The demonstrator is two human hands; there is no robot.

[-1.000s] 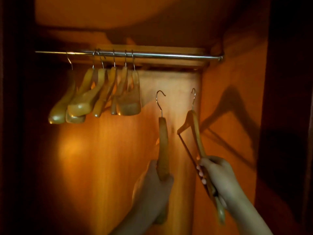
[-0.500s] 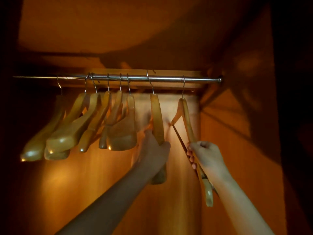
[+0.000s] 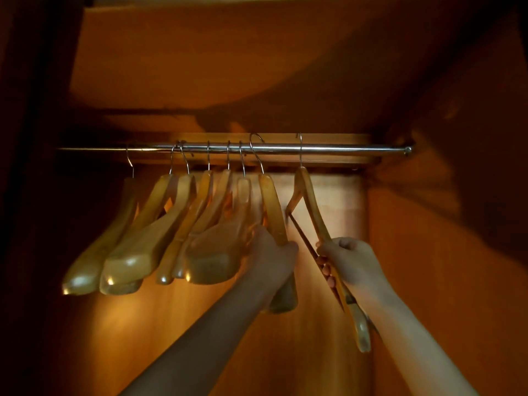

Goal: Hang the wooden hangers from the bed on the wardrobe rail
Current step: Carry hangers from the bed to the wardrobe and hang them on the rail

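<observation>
Your left grip point(image 3: 271, 252) is clenched around the broad wooden hanger point(image 3: 273, 210), whose hook sits over the rail point(image 3: 343, 150) above it. Your right grip point(image 3: 350, 261) grasps the slim hanger point(image 3: 310, 204), also hooked above, just beside the first.

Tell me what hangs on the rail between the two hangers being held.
Nothing: in the head view the rail is bare between the left hand's hanger and the right hand's hanger.
</observation>
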